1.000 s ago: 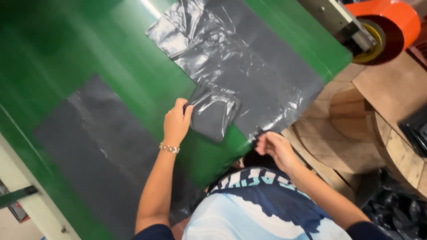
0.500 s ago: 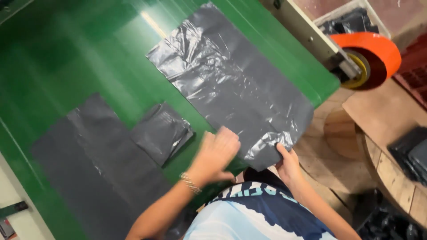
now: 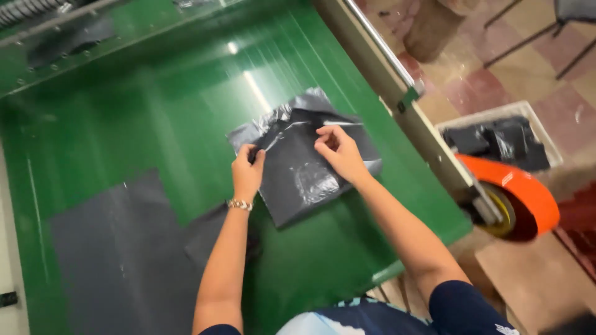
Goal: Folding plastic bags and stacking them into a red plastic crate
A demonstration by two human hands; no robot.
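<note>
Black plastic bag (image 3: 304, 170) is lying folded on the green conveyor belt (image 3: 155, 118), near its right edge. Left hand (image 3: 247, 174) is pinching the bag's left edge with its fingers closed on it. Right hand (image 3: 338, 152) is gripping the upper edge, fingers (image 3: 324, 138) curled over the film. Flat grey sheet (image 3: 118, 248) is lying near the belt's left edge.

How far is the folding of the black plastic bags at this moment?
Done: one small folded bag lies beside the left forearm. In hand: left hand and right hand grip a half-folded black bag on the green belt. Left: a flat bag lies unfolded.
</note>
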